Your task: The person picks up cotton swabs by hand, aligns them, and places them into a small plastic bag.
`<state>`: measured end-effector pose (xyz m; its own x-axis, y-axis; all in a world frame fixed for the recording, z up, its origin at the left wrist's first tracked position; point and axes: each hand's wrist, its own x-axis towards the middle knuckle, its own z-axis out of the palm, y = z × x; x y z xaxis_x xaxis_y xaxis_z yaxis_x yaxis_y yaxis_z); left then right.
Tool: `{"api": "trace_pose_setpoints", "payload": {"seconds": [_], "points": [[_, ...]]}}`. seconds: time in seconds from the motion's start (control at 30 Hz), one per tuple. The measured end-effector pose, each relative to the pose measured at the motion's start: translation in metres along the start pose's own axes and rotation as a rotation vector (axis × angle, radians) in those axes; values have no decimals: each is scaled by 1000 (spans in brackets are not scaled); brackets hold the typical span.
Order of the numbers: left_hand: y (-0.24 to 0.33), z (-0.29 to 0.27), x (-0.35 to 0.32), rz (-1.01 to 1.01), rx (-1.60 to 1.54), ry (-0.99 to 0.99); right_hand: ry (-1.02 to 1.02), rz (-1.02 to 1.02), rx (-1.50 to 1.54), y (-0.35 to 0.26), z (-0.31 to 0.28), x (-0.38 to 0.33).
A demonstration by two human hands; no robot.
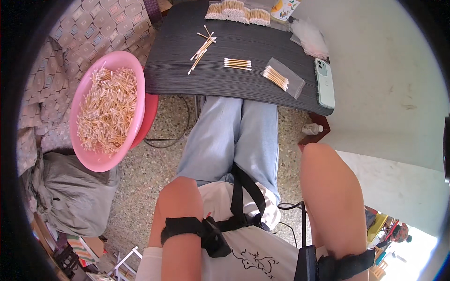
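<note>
Neither of my hands shows; both arms are bent, with the left elbow and right elbow below the dark table. On the tabletop lies a loose, crossed heap of cotton swabs at the left. To its right is a neat row of cotton swabs. Farther right, a bundle of cotton swabs rests on or partly in a clear plastic bag; I cannot tell which. Several packed bundles of swabs are stacked at the far edge.
A pink basin full of loose swabs sits on a red stool left of the table. On the table's right are a pale green phone, clear bags and a patterned cup. A small bottle stands below, near the wall.
</note>
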<state>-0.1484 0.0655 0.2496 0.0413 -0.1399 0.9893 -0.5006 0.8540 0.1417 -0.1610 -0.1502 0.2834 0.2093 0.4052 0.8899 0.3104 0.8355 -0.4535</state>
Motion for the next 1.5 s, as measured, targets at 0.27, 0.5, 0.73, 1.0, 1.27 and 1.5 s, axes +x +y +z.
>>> {"api": "trace_pose_setpoints", "payload": {"seconds": [0.27,0.5,0.73,1.0,1.27,1.5], "points": [[4,-7,-1,8,-11,3,-89,1,-81,-5,2,6],[10,-13,6,0,9,-28,-204,-39,-76,-18,2,15],[8,-8,-17,159,147,-205,-333,-43,-48,-10,-11,1],[-2,-25,-23,-237,-228,-384,-477,-9,-69,40,-60,-19],[-32,-64,-64,-227,-470,-509,-580,246,83,59,-88,-47],[-74,-150,-148,-1106,1338,143,-580,795,-1153,118,-146,-86]]}}
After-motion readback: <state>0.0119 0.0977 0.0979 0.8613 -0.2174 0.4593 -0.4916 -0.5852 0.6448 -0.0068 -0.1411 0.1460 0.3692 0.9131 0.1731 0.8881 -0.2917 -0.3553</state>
